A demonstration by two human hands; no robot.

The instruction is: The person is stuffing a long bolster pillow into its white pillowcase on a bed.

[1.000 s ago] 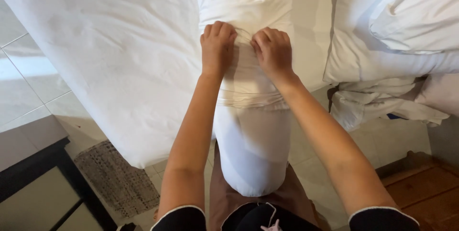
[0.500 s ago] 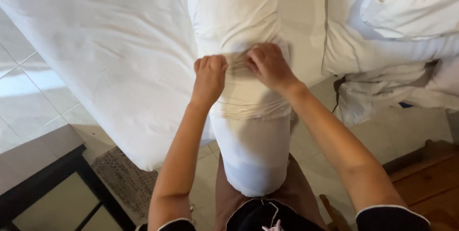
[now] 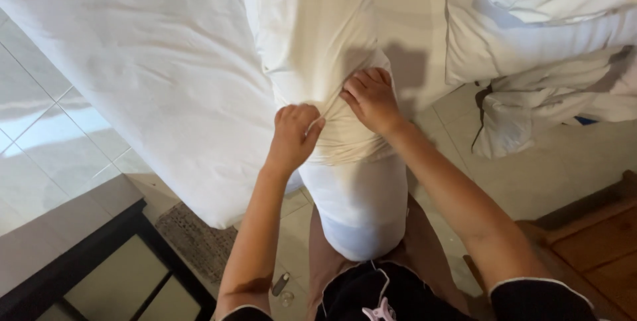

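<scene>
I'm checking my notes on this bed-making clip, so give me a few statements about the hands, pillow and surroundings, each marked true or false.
1. Both hands grip the bunched cream pillowcase. True.
2. The left hand is open and flat on the floor. False: it is closed on the pillowcase edge.
3. The white pillow sticks out below the pillowcase, toward the person. True.
4. The right hand holds a blue towel. False: it pinches the pillowcase fabric.
5. The crumpled bedding lies left of the pillow. False: it lies to the right.
</scene>
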